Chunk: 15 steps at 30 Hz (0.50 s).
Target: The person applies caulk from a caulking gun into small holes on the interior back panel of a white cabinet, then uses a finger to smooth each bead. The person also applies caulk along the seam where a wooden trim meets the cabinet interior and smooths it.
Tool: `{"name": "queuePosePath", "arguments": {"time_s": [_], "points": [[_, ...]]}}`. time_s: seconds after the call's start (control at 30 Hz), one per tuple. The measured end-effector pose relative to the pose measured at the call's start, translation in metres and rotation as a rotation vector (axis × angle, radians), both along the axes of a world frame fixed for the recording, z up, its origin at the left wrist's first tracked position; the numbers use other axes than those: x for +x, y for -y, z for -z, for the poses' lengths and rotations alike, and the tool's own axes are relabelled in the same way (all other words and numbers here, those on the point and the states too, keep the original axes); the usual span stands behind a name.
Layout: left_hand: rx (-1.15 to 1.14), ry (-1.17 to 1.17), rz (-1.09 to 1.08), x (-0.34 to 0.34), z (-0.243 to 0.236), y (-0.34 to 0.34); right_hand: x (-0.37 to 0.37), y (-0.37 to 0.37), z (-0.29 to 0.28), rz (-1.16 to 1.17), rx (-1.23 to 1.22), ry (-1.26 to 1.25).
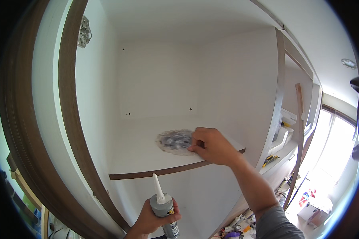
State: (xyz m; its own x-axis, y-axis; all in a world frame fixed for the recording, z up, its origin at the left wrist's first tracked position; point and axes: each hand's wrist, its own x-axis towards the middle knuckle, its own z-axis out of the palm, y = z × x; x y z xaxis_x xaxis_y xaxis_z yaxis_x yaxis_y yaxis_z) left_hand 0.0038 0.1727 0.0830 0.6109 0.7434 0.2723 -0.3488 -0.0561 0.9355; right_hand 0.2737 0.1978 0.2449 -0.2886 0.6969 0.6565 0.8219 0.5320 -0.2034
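Nearest to us, low in the view, our left hand (149,221) is closed around a grey sealant tube (164,213). We hold the tube upright, and its white nozzle (158,188) points up toward the front edge of the shelf, just below it but not touching.

Higher up, our right hand (211,145) reaches over the white shelf (139,155) inside the cabinet. Its fingers are bent and press on the right side of a crumpled clear plastic wrap (174,141), which lies flat on the shelf near its middle. We cannot tell if the fingers pinch the wrap or only rest on it. The shelf has a dark brown front edge (159,172).

Behind the shelf we see the white back wall of the cabinet (159,79) with some small dark holes. To the right, beyond the brown side panel (279,87), a farther shelf carries white boxes (283,133), and a bright window (335,147) is well apart.
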Motion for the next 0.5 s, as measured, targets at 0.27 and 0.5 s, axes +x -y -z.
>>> {"name": "queuePosePath", "arguments": {"time_s": [0.27,0.5], "points": [[0.127,0.091,-0.143,0.010,-0.040,0.028,0.048,0.094,0.069,-0.228,-0.348,-0.444],[0.210,0.369,-0.164,0.047,-0.090,0.015,0.019,0.127,0.310,-0.929,-1.250,-0.925]]}}
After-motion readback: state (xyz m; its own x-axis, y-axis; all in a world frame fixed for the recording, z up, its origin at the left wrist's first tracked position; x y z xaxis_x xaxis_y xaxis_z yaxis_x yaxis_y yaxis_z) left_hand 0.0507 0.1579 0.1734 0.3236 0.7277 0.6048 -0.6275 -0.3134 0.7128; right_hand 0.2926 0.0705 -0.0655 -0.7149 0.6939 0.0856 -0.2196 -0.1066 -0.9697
